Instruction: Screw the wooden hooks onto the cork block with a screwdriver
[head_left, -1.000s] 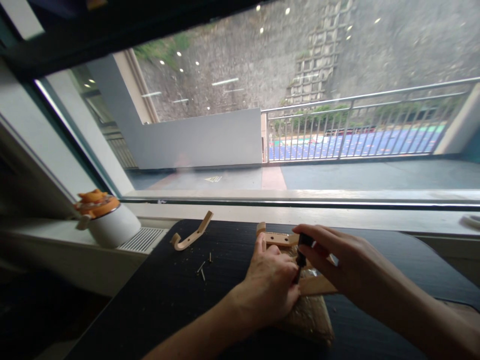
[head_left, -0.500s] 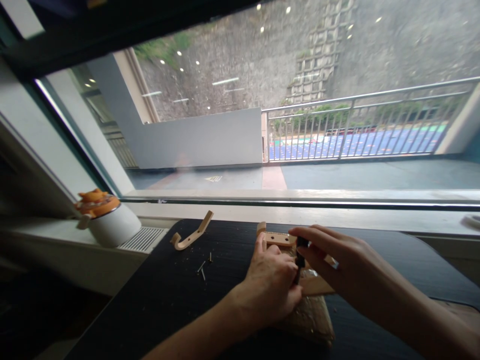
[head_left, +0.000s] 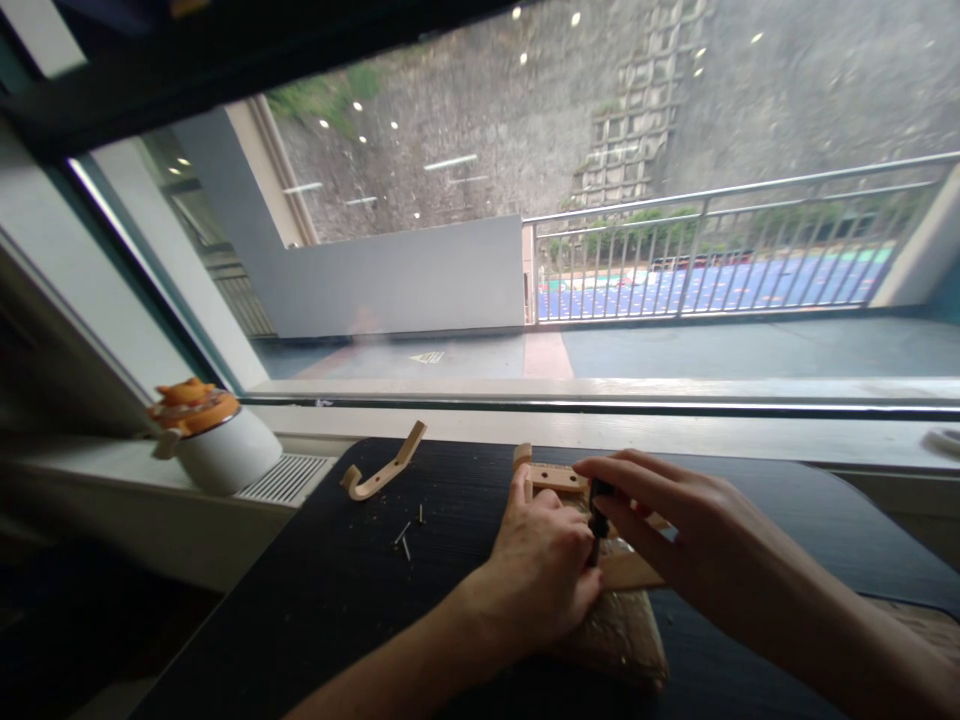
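My right hand point(head_left: 667, 500) grips the dark handle of a screwdriver point(head_left: 598, 512), which stands nearly upright with its shaft pointing down. My left hand point(head_left: 536, 565) is closed around pale wooden pieces at the screwdriver's lower end; its fingers hide the tip and whatever the tip touches. Beyond the knuckles shows a wooden bar with dark holes point(head_left: 556, 477), with a raised end at its left. A flat wooden strip point(head_left: 634, 571) sticks out to the right of my left thumb. Beneath lies a brownish block in shiny clear wrapping point(head_left: 622, 640).
On the black table point(head_left: 300, 600), a loose J-shaped wooden piece point(head_left: 386, 477) lies at the back left, with several small screws point(head_left: 403, 538) in front of it. A white pot with an orange top point(head_left: 225, 440) stands on the sill beside a vent. A window point(head_left: 450, 150) rises behind.
The right hand and screwdriver have shifted very slightly left. The left hand stays in place on the wood, and the loose pieces have not moved.
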